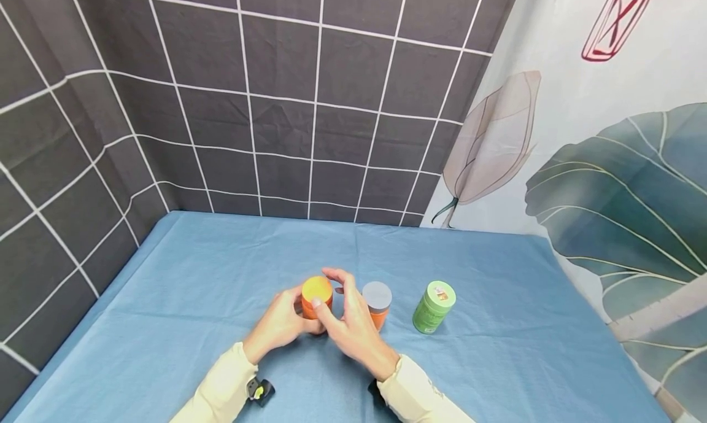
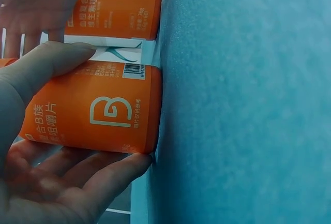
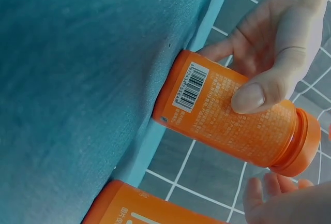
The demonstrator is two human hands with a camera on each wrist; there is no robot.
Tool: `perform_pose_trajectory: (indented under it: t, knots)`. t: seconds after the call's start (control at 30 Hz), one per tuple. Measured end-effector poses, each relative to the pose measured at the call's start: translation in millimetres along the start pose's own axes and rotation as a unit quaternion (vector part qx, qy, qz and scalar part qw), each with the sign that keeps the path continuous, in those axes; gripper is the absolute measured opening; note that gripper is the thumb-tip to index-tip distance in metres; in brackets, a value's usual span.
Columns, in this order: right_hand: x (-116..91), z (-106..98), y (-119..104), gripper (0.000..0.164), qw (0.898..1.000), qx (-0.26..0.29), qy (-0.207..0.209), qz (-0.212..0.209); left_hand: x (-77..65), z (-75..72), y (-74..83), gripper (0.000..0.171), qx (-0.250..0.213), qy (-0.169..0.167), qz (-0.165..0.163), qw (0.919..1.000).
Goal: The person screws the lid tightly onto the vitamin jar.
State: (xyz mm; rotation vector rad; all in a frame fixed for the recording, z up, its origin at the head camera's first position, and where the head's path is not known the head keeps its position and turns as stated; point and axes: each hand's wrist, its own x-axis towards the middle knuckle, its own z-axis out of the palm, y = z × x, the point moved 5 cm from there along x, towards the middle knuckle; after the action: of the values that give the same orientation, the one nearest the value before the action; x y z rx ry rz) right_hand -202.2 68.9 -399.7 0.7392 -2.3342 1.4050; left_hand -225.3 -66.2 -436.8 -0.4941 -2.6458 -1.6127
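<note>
An orange supplement bottle with an orange screw cap stands upright on the blue cloth. My left hand grips its body, thumb on one side and fingers on the other. Around the cap, my right hand is held with fingers loosely spread. Its thumb overlaps the cap's top in the head view, while its other fingers show beside the cap in the right wrist view. Just right of that hand stands a second orange bottle with a grey lid, partly hidden by it.
Further right is a green bottle with a light green lid. Blue cloth covers the table. A dark grid-patterned curtain hangs behind it, with a leaf-printed white sheet at the right.
</note>
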Motion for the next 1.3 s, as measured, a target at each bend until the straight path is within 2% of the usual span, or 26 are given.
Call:
perform_pose_trajectory:
  t: [0.13,0.23,0.63,0.9,1.13,1.3]
  knots:
    - [0.4,0.2,-2.4,0.043,1.000,-0.002,-0.001,-0.028,-0.1,-0.4,0.4,0.054,-0.002,0.004,-0.001,1.0000]
    - [0.2,0.4,-3.2,0.042,0.999,-0.008,0.002,-0.034,-0.4,-0.6,0.9,0.057,0.004,0.006,-0.001,1.0000]
    - [-0.4,-0.5,-3.1,0.046,1.000,-0.017,0.012,-0.021,-0.6,-0.8,2.2,0.061,0.015,0.002,0.001,0.9999]
    - [-1.6,-1.2,-1.6,0.049,1.000,-0.005,0.014,-0.010,-0.6,-0.6,3.8,0.048,0.013,0.006,0.008,0.9999]
    - [-0.5,-0.5,-2.3,0.044,0.999,0.002,0.008,-0.031,0.0,-0.7,4.3,0.053,0.024,0.011,0.003,0.9996]
    - [-0.8,-0.6,-2.1,0.045,1.000,-0.001,0.008,-0.028,0.3,-0.3,4.3,0.056,0.024,0.009,0.004,0.9997]
